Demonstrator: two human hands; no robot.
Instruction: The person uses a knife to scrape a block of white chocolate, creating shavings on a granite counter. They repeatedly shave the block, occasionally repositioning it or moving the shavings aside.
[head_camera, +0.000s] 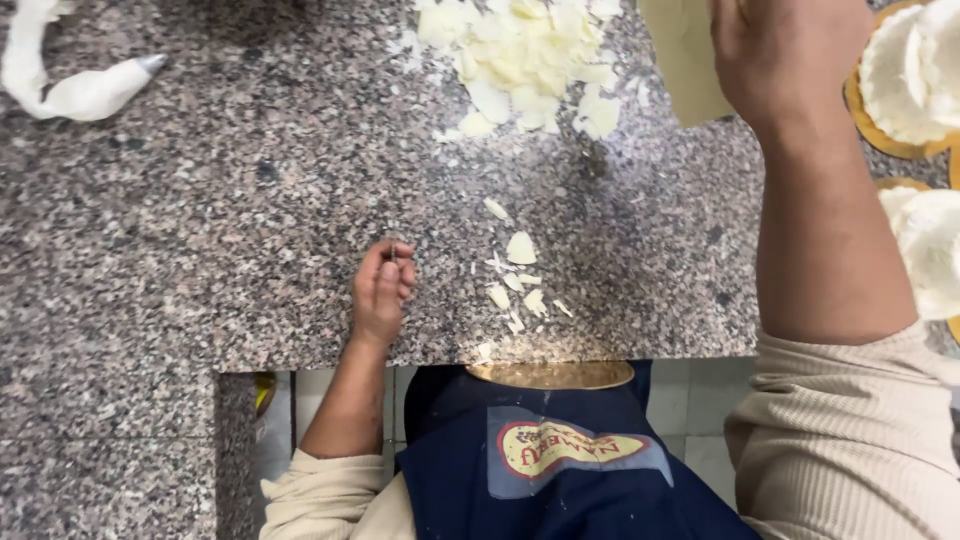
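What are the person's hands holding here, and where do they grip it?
The right hand grips a pale flat sheet by its right edge. The left hand pinches something tiny and dark at its fingertips; what it is cannot be told.

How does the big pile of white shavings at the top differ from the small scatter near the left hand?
The big pile is heaped thick near the counter's far side; the small scatter lies thin, in separate flakes, by the near edge. The left hand rests beside the scatter; the right hand is nearer the pile. Both are pale flakes on the granite counter.
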